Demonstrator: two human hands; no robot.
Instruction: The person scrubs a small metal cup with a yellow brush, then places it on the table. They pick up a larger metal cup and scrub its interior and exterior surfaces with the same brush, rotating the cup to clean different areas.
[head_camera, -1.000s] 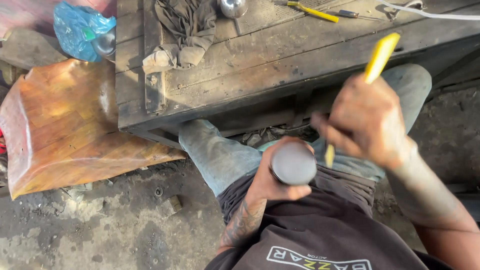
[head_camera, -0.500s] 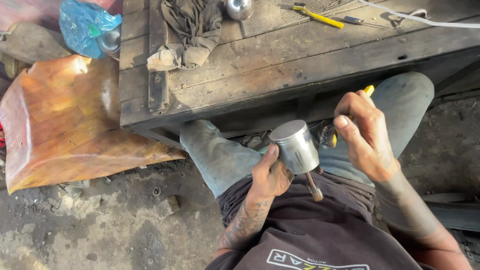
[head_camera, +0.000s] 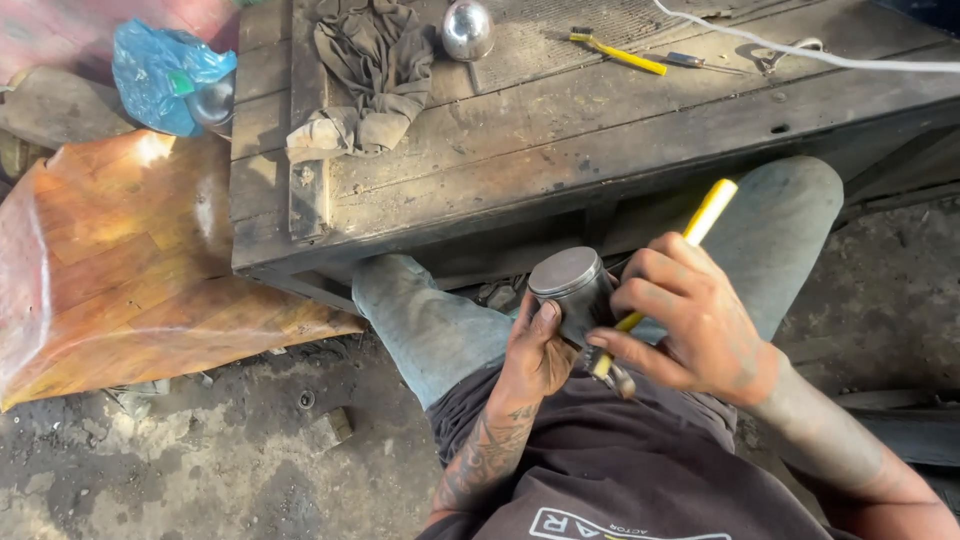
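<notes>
Your left hand (head_camera: 537, 352) is curled around the lower side of a grey metal cylinder (head_camera: 572, 288), thumb pressed on its wall, holding it over your lap just in front of the wooden workbench (head_camera: 560, 140). Your right hand (head_camera: 690, 325) is closed on a yellow-handled tool (head_camera: 700, 225), its fingers wrapped tight, the tool's lower end touching the cylinder's side. On the workbench, toward its far edge, lie a crumpled grey rag (head_camera: 365, 75), a shiny round metal piece (head_camera: 467, 30), a small yellow tool (head_camera: 615, 52) and a white cable (head_camera: 800, 52). Left of the workbench rests an orange wooden board (head_camera: 130, 260), and beyond it a blue plastic bag (head_camera: 165, 75).
</notes>
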